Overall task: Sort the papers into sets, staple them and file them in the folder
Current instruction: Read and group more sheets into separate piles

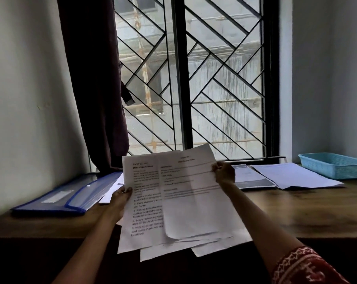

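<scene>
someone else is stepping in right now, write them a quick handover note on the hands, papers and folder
Left hand: grips the left edge of the fanned sheaf of printed sheets, held up above the desk's front edge.
Right hand: pinches the right edge of the front sheet, which is partly drawn apart from the rest.
Blue folder: lies on the wooden desk at the left, with a loose sheet beside it.
Two paper piles lie on the desk at the right, near the blue tray.
Done: some papers appear laid out in piles.
Left: finish sorting, staple, file. No stapler is in view.
</scene>
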Tool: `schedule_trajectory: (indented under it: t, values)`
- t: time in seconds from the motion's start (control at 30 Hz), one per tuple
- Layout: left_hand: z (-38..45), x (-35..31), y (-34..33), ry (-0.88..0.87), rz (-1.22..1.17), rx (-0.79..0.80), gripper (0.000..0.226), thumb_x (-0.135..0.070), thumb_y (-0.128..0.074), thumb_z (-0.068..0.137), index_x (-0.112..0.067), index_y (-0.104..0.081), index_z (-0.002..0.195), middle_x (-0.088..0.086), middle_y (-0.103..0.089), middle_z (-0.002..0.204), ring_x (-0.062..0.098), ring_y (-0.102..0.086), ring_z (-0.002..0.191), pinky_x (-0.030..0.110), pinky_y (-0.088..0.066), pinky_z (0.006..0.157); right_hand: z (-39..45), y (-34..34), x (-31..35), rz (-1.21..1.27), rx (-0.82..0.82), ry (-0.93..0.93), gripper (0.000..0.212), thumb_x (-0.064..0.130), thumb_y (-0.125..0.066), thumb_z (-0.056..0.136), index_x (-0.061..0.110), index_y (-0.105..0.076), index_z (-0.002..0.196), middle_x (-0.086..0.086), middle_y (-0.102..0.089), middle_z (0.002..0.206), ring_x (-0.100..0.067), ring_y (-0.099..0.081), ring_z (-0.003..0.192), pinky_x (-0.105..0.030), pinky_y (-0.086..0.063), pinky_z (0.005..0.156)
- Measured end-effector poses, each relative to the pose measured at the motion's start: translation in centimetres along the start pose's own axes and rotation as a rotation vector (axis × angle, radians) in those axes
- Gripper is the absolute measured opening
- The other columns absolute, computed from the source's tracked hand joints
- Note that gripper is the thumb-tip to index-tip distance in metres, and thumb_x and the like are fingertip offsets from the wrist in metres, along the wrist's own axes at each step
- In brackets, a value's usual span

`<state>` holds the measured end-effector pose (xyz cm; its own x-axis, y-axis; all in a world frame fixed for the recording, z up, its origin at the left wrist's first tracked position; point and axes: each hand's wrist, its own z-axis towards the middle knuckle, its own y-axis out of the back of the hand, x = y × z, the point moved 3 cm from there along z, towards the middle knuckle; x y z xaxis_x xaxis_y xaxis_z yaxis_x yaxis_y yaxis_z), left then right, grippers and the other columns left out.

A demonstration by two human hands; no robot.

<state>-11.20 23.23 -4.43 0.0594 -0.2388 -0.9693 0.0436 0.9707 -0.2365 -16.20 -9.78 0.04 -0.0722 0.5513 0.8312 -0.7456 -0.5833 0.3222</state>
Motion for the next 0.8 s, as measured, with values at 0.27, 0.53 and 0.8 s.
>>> schedule_trajectory:
  t: [0.27, 0.53, 0.8]
  values:
    - [-1.1, -1.3, -2.0, -0.047, 0.093, 0.062, 0.029, -0.002, -0.042, 0.097, 0.001, -0.051, 0.125, 0.01, -0.062, 0.083, 0.018, -0.065, 0.055, 0.026, -0.055, 0.046, 0.1, 3.7, -5.6, -0.599, 0.264, -0.077, 0.087, 0.016, -0.066, 0.083, 0.003, -0.01, 0.148, -0.021, -0.033, 0.145, -0.034, -0.034, 0.134, -0.037, -0.036, 0.103]
    - [-1.3, -0.6, -2.6, -0.035, 0.075, 0.073, 0.029, -0.001, -0.043, 0.096, 0.004, -0.051, 0.124, -0.002, -0.069, 0.055, 0.012, -0.065, 0.046, 0.025, -0.055, 0.045, -0.3, 2.6, -4.9, -0.651, 0.3, -0.043, 0.082, 0.022, -0.071, 0.08, 0.011, -0.021, 0.144, -0.018, -0.036, 0.142, -0.034, -0.034, 0.132, -0.038, -0.038, 0.102]
    - [-1.2, -0.4, -2.8, -0.055, 0.117, 0.07, 0.027, -0.002, -0.042, 0.097, -0.002, -0.053, 0.121, 0.001, -0.069, 0.065, 0.012, -0.065, 0.048, 0.02, -0.053, 0.043, -2.7, -1.1, 1.1, 0.153, 0.4, 0.05, 0.05, 0.03, -0.073, 0.079, -0.001, -0.057, 0.115, -0.02, -0.066, 0.104, -0.025, -0.066, 0.084, -0.027, -0.058, 0.062]
